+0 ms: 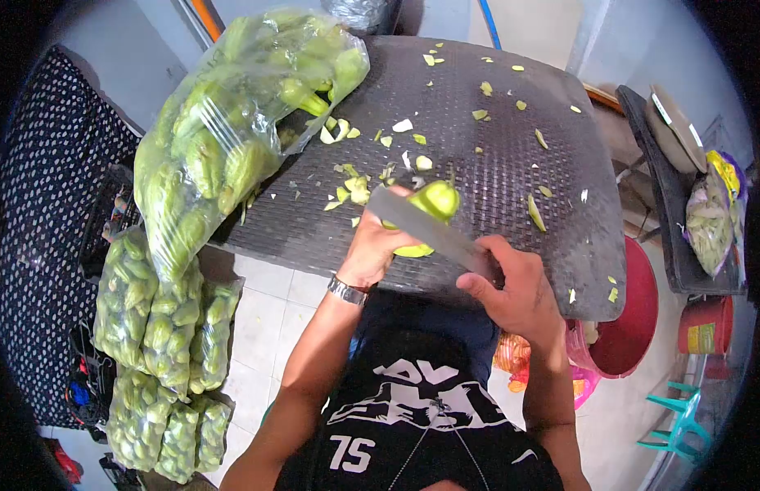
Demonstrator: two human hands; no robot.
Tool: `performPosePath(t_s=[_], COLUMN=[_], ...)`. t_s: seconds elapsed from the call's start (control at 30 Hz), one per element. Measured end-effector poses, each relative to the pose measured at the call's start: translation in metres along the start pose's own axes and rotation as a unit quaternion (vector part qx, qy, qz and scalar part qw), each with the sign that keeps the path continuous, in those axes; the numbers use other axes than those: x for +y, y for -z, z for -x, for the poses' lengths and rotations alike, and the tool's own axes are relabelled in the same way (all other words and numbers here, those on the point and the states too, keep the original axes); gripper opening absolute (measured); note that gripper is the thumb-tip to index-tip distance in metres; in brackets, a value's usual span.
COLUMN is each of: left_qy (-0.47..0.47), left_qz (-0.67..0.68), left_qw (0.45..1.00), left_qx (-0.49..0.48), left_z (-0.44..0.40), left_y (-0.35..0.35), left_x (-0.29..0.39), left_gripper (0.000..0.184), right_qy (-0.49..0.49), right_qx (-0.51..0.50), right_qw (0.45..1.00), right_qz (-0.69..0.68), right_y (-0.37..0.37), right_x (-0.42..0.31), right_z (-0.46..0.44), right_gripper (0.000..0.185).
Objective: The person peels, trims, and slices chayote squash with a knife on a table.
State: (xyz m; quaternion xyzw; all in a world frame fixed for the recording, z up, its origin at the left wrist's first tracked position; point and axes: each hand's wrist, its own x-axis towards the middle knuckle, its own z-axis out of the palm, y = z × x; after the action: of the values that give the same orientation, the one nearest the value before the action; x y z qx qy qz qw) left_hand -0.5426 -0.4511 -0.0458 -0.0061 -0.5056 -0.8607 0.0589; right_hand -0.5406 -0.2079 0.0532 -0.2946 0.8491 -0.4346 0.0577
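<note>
My left hand (pixel 375 245), with a metal watch on its wrist, is closed around a light green vegetable (pixel 437 201) with a short stem, over the near side of the dark table. In my right hand (pixel 517 286) is a broad-bladed knife (pixel 429 229). Its blade lies across the front of the vegetable and hides part of it and some of my left fingers. A curved green piece (pixel 413 250) shows just below the blade. Cut scraps (pixel 358 191) lie left of my left hand. A large clear plastic bag (pixel 224 139) of similar green vegetables rests on the table's left side.
More scraps are scattered over the woven-pattern table (pixel 511 180). Filled bags of green vegetables (pixel 163 327) are stacked at lower left. A red tub (pixel 629 319) stands below the table's right edge. Farther right are a side table (pixel 674 221) with a bag on it and a teal stool (pixel 678 421).
</note>
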Motion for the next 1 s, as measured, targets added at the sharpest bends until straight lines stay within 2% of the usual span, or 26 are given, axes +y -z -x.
performPosePath(t_s=[0.1,0.2,0.33,0.43,0.53,0.63,0.67,0.77,0.8,0.87,0.9,0.97,1.0], left_qy=[-0.047,-0.058,-0.082,-0.057,-0.029,-0.163,-0.149,-0.142,-0.138,-0.128,-0.132,-0.138,-0.17], left_qz=[-0.115,-0.093,-0.055,0.009,-0.002,-0.225,-0.218,-0.214,-0.173,-0.09,-0.108,-0.145,-0.106], left_qw=[0.99,0.992,0.994,0.998,1.0,0.96,0.964,0.966,0.974,0.985,0.982,0.973,0.969], left_qx=[-0.069,-0.071,-0.038,-0.022,-0.003,-0.048,-0.027,-0.034,-0.048,-0.074,-0.085,-0.112,-0.142], left_z=[0.006,0.009,0.015,0.014,0.011,0.007,0.01,0.013,0.013,0.016,0.019,0.025,0.026], left_y=[0.001,0.003,-0.005,-0.005,-0.006,0.005,0.005,0.002,0.003,0.004,0.003,-0.002,-0.01], left_x=[0.004,-0.006,-0.013,-0.017,-0.012,-0.015,-0.017,-0.008,-0.008,-0.007,-0.003,0.009,0.009], left_gripper=[0.064,0.063,0.06,0.052,0.043,0.034,0.032,0.042,0.047,0.056,0.06,0.067,0.066], right_qy=[0.071,0.067,0.09,0.116,0.117,0.114,0.112,0.119,0.122,0.112,0.108,-0.016,-0.08], right_qx=[0.011,-0.015,0.007,0.022,0.012,-0.003,-0.009,-0.004,0.003,0.013,0.019,0.01,0.007], right_qw=[0.995,0.993,0.987,0.985,0.987,0.986,0.986,0.986,0.986,0.988,0.989,0.995,0.992], right_qz=[0.071,0.099,0.131,0.127,0.106,0.123,0.124,0.119,0.115,0.102,0.096,0.095,0.093], right_y=[-0.004,-0.001,-0.004,-0.004,0.001,0.001,0.001,-0.001,-0.003,-0.004,-0.002,0.009,0.014], right_x=[0.006,0.0,-0.001,-0.001,-0.005,-0.002,0.0,0.004,0.006,0.011,0.016,0.045,0.054], right_z=[-0.006,-0.009,-0.011,-0.009,-0.007,-0.009,-0.011,-0.014,-0.016,-0.019,-0.023,-0.037,-0.04], right_gripper=[0.059,0.06,0.061,0.061,0.06,0.06,0.06,0.059,0.059,0.057,0.057,0.054,0.054])
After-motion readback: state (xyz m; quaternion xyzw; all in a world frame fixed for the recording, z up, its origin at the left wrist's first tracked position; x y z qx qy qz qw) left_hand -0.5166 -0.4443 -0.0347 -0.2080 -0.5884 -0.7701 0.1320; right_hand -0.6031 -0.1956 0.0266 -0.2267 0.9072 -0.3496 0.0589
